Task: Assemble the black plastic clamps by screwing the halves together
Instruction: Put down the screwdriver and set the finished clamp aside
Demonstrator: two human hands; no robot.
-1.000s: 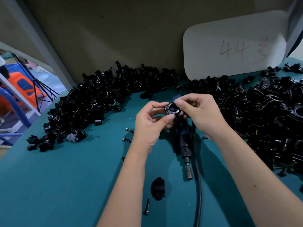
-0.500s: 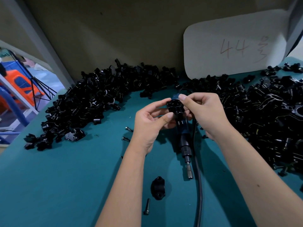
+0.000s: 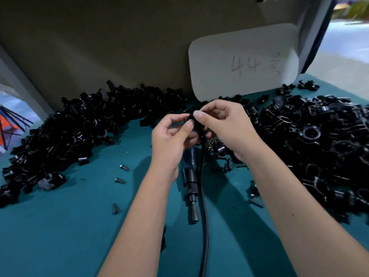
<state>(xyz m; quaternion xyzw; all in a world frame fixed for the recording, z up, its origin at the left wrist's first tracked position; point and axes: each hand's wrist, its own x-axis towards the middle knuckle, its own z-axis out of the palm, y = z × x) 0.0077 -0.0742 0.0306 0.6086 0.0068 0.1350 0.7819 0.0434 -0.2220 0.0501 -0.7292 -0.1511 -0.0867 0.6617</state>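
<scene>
You are pinching one clamp between left hand and right hand, both grips grasping it. The screwdriver is lying unused on the table; large piles are awaiting assembly.

From where I'm watching, a white card with "44" scribbled on it leans against the beige wall at the teal counter's back edge, toward the right corner.

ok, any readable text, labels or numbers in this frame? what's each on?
"44" handwritten on the white board leaning on the back wall.
One handwritten character right of it, too faint to read surely.
No readable marks on the clamp parts or the screwdriver.
</scene>
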